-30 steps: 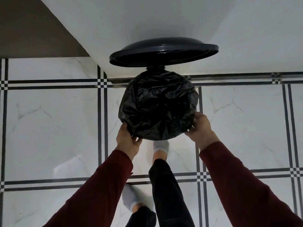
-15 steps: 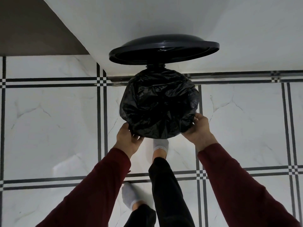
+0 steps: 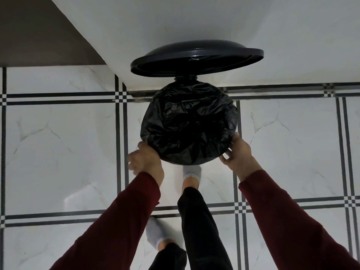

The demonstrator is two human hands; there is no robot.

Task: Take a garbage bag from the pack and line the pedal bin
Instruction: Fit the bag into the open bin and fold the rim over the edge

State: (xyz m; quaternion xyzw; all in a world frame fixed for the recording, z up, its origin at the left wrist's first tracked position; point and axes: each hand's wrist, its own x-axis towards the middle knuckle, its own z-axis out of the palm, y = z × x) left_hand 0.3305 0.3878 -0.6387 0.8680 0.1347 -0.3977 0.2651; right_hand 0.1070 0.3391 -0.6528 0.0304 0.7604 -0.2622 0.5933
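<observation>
The step in hand looks like the last tidying of the liner around the rim, and doing it well means working the two sides evenly: each hand should pull the film down and outward over the lip until the fold sits flat all the way round, with no slack bunched at the near edge; tugging hard on one side would likely drag the opposite side off the rim, so small matched pulls are safer; the foot should keep the pedal down so the lid [image 3: 196,57] stands clear while the rim is finished. The pedal bin [image 3: 196,162] stands on the tiled floor [image 3: 58,133] against the white wall [image 3: 175,20], its round black lid raised behind the opening; the garbage bag [image 3: 189,123] is already in it, a thin glossy black film, heavily crinkled, stretched over the mouth and sunk in the middle, its edge turned over the rim all round as far as can be seen. The left hand [image 3: 146,158] is at the near left of the rim, blurred, fingers spread and loose, apparently gripping nothing though its far edge touches the film; the right hand [image 3: 238,152] curls around the near right of the rim with fingers hooked under the bag's edge, seemingly pinching it; a grey-socked foot [image 3: 191,172] sits just under the bin's near side, presumably on the pedal, which is hidden.
</observation>
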